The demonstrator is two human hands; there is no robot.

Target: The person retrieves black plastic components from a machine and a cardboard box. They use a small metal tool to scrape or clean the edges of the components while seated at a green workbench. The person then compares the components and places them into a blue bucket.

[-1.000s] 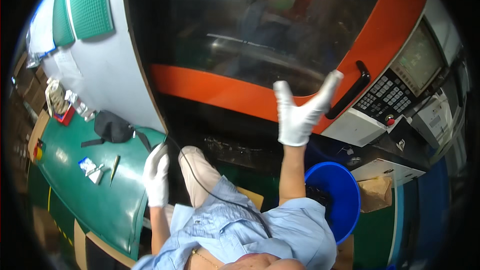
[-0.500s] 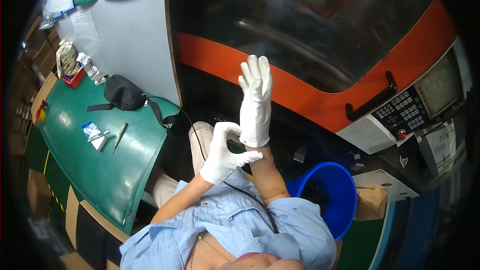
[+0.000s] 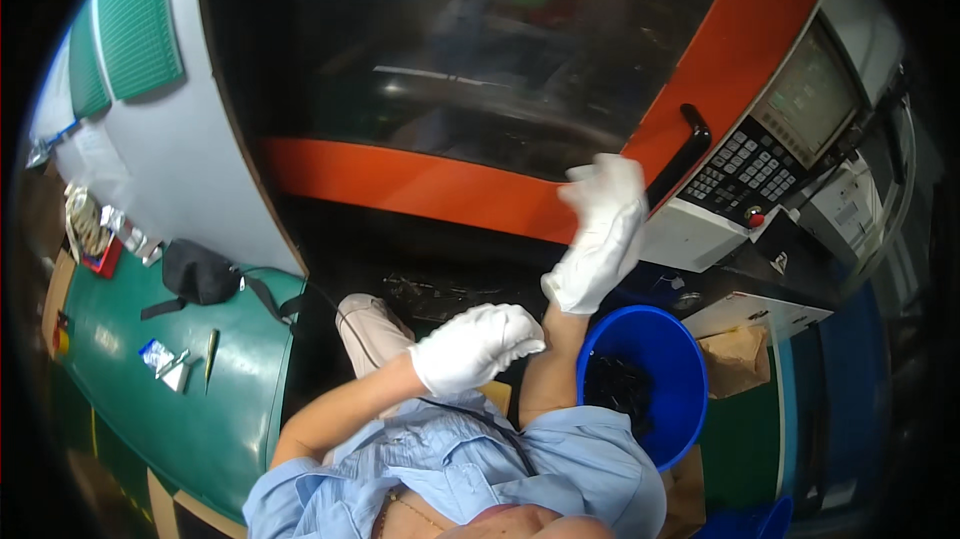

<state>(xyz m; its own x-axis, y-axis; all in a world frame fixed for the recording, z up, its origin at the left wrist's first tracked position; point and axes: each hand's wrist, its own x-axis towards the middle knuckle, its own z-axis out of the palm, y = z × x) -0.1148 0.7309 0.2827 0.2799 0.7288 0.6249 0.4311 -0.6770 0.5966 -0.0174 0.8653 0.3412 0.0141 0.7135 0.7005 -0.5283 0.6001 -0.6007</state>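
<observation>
Both hands wear white gloves. My right hand (image 3: 603,231) is raised in front of the orange-framed machine door (image 3: 430,174), just left of its black handle (image 3: 682,154). Its fingers are bent and somewhat apart, slightly blurred, with nothing seen in them. Lower and further left, my left hand (image 3: 475,349) hovers before my body. Its fingers are curled in together and no object shows in them. The two hands are apart from each other.
A blue bin (image 3: 690,379) with dark contents stands beside my right arm. Right of the door is a control panel (image 3: 745,169) with a red knob. On the green table (image 3: 110,324) lie a black pouch (image 3: 200,272), a thin pointed tool (image 3: 210,354) and a small blue-and-white packet (image 3: 165,364).
My right hand has left my left hand, going right toward the door handle, and its fingers have bent. My left hand has let go of the right glove's cuff area and curled. The view has shifted right.
</observation>
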